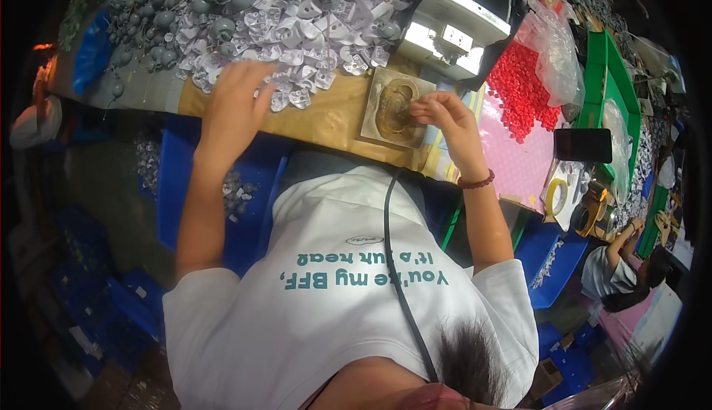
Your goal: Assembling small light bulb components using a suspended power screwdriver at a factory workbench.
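Observation:
My left hand point(236, 106) reaches over the near edge of a wide heap of pale white moulded plastic parts point(311, 20). Its thumb stands away from the fingers, and nothing shows in its grasp. My right hand point(451, 117) is at the right side of a square block with a hollowed, shaped recess point(373, 122). The fingertips of that hand are pinched together over the recess's right edge. Whatever they hold, if anything, is too small to make out. Inside the recess I see a brownish shaped surface.
A white machine point(460, 20) stands behind the block. Rounded grey parts point(163, 20) lie at the left of the heap. To the right are small red pieces point(519, 87), a phone point(583, 145), a tape roll point(555, 196) and a green crate point(597, 76). Another person point(612, 269) works far right.

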`<state>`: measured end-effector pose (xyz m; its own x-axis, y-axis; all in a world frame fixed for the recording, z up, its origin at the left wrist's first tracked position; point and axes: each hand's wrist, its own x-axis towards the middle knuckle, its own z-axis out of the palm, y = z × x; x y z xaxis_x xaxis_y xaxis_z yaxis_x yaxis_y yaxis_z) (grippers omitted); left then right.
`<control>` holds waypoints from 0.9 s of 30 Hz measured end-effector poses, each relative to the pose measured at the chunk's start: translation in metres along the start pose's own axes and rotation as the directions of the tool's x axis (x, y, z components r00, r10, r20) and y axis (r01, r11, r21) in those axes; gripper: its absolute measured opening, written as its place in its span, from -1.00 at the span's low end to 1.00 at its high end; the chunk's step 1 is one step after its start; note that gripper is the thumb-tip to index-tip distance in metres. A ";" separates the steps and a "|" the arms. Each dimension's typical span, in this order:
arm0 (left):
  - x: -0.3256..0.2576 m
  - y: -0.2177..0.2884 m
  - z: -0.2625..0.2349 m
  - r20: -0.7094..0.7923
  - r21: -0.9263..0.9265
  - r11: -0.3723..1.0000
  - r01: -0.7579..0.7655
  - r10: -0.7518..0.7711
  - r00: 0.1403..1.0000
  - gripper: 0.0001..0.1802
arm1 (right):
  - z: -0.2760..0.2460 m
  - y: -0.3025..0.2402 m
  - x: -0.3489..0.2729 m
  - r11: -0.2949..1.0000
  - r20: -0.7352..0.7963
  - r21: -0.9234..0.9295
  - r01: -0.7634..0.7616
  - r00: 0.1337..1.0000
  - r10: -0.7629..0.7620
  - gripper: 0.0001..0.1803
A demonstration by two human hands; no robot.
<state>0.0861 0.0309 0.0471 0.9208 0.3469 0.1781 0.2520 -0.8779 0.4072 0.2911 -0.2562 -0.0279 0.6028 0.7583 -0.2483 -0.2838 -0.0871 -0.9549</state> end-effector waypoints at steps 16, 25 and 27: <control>0.020 0.037 0.077 0.073 -0.141 0.940 -0.312 0.324 0.943 -0.77 | -0.156 0.041 -0.095 0.491 -0.473 -0.851 -0.187 0.680 -0.560 -0.87; -0.028 0.029 0.113 0.260 -0.140 0.931 -0.338 0.364 0.894 -0.48 | -0.165 0.044 -0.061 0.222 -0.384 -0.923 -0.314 0.741 -0.551 -0.89; -0.018 0.021 0.116 0.278 -0.180 0.925 -0.334 0.373 0.885 -0.50 | -0.168 0.044 -0.060 0.222 -0.387 -0.922 -0.316 0.748 -0.539 -0.89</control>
<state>0.1090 -0.0325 -0.0519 0.9918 -0.1128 0.0602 -0.1278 -0.8689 0.4781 0.3678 -0.4145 -0.0823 0.8925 0.3646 0.2657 0.4338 -0.8551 -0.2839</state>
